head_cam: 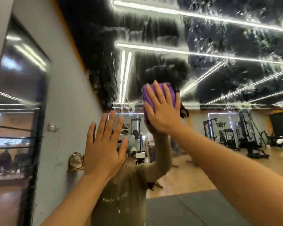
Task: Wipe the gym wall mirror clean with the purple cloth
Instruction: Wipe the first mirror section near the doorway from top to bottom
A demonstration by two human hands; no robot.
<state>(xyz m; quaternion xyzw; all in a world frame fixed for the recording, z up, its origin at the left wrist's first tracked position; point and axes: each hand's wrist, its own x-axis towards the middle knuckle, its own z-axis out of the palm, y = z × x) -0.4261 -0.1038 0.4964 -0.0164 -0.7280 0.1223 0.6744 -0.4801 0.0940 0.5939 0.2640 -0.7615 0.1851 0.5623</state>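
Right hand (pixel 162 110) flat on purple cloth (pixel 157 95), pressing it to the mirror (pixel 219 38).
Fingers straight, none curled round cloth. Left hand (pixel 103 144) below-left of cloth, fingers spread, holding nothing. Wet streaks on glass above cloth.

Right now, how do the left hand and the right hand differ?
The right hand presses the purple cloth against the mirror; the left hand holds nothing. The right hand is higher than the left hand. Both have straight, spread fingers.
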